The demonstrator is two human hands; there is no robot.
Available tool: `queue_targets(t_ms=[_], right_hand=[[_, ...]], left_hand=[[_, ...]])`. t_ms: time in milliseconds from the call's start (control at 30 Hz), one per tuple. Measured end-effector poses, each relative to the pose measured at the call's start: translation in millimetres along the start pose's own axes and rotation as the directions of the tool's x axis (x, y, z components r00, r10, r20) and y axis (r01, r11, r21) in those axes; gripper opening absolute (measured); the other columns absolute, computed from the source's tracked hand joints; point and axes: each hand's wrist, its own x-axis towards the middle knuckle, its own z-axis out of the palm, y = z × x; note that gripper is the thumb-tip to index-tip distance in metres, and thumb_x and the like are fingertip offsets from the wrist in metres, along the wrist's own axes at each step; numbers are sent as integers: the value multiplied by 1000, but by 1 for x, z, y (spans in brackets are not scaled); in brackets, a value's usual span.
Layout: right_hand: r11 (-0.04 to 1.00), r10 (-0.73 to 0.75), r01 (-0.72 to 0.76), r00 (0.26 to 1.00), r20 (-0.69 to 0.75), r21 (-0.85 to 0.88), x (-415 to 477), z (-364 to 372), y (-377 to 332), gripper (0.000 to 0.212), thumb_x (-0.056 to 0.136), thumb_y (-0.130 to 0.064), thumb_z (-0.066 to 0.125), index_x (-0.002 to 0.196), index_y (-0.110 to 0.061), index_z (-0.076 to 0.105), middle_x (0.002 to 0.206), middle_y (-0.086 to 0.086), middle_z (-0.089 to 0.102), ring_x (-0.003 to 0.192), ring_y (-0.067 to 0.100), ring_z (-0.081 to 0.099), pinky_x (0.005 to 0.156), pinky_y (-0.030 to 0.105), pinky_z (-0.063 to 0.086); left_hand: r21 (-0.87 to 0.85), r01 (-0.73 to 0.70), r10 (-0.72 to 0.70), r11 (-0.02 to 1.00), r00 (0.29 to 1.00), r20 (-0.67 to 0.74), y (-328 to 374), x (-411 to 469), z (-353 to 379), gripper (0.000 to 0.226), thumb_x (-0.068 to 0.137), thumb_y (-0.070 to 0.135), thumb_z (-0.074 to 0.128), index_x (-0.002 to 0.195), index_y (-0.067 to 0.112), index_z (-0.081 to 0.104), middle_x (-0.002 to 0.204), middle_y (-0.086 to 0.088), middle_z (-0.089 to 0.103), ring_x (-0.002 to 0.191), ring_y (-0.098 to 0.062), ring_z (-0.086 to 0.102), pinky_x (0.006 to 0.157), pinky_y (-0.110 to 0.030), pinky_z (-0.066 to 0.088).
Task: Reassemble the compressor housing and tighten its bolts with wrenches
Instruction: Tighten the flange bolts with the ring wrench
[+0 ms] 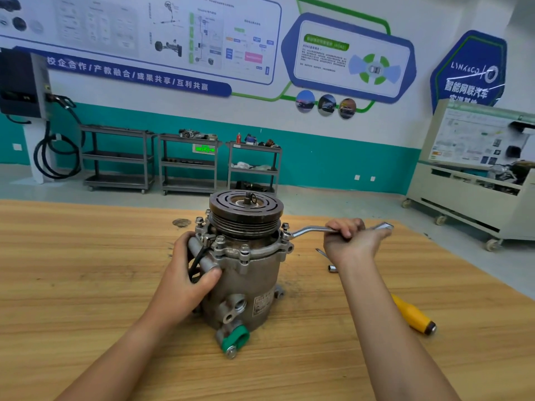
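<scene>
One compressor (246,273) stands upright near the middle of the wooden table (86,270), with its grooved pulley (245,205) on top and a green cap (236,338) on a fitting at its base, on the side nearest the camera. Several flanged bolts (244,250) stand around the upper flange of the housing. A wrench (311,229) with a cranked shank sits with its ring end on the bolt at the right side of that flange, and its handle runs out to the right, roughly level. The right hand (350,241) grips the handle, fingers curled over it, and the far end of the wrench pokes out past the knuckles. The left hand (191,273) holds the compressor's left side: its fingers wrap behind a tubular lug and the thumb presses on the front of the body. A black cable (197,260) loops down between thumb and fingers.

A small socket (333,268) lies on the table just beside the right wrist. A yellow-handled screwdriver (414,316) lies farther right, partly hidden by the right forearm. A dark round patch (181,222) marks the table behind the compressor to the left. Beyond the table, three grey metal trolleys (118,157) stand along a teal and white wall. A charging unit (21,82) with a coiled cable is at the left, and a cream cabinet (469,204) on castors is at the right.
</scene>
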Motion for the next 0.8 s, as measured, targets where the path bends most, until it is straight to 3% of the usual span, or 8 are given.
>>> queue_targets(t_ms=[133,267,333,433,533,600,700,800], right_hand=[[981,-194,193,972,136,24,-32,-15,-1,76,88,-72,11,49,-14,41,42,-1,30,36,14,34,49,16,42],[930,-325,361,893,310,-65,-62,-31,1,83,88,-69,5,44,-16,51,47,1,42,48,18,48,68,26,53],[852,-380,452,881,282,-264,-76,-48,13,76,91,-62,13,40,-20,52,46,-3,45,49,13,50,70,26,52],[734,-391,416,905,167,-537,-94,-73,36,57,79,-55,37,35,-21,46,37,-8,35,37,9,37,59,26,43],[722,-412,484,875,255,-494,-96,-62,28,53,70,-65,48,39,-22,40,36,-8,27,34,9,25,42,16,33],[734,-367,492,868,336,-468,-91,-45,14,58,67,-75,47,45,-22,43,37,-9,27,33,8,22,39,13,23],[797,-276,456,858,433,-395,-85,-23,1,63,69,-80,30,53,-21,45,39,-6,30,32,8,22,40,11,18],[822,-319,484,828,461,-300,-79,4,-9,60,89,-65,14,63,-16,37,46,-1,39,33,11,27,40,10,18]], left_hand=[[-5,8,-8,1000,1000,-5,0,0,1,67,66,33,58,125,35,26,113,29,41,96,28,44,71,1,39],[-10,-1,1,1000,1000,-11,-4,0,1,61,81,18,66,125,36,27,114,29,41,98,27,44,71,1,40],[-4,-4,4,1000,1000,-4,-7,0,1,62,83,9,64,126,34,27,115,28,42,98,27,44,71,1,41],[-9,1,-1,1000,1000,-10,-7,0,1,64,81,9,66,127,31,28,114,26,42,96,28,45,70,2,40],[-15,-7,7,1000,1000,-16,-5,0,2,63,79,16,67,126,30,29,113,25,43,95,29,45,70,4,39],[-10,-2,2,1000,1000,-10,-6,0,2,64,81,5,66,126,31,28,114,24,43,95,29,45,71,3,39],[-2,-2,2,1000,1000,-9,-7,1,1,66,81,-1,64,126,31,28,114,24,44,94,29,45,70,3,39],[-15,-5,5,1000,1000,-2,-6,1,2,66,80,-1,65,125,32,28,113,23,44,93,29,46,69,4,39]])
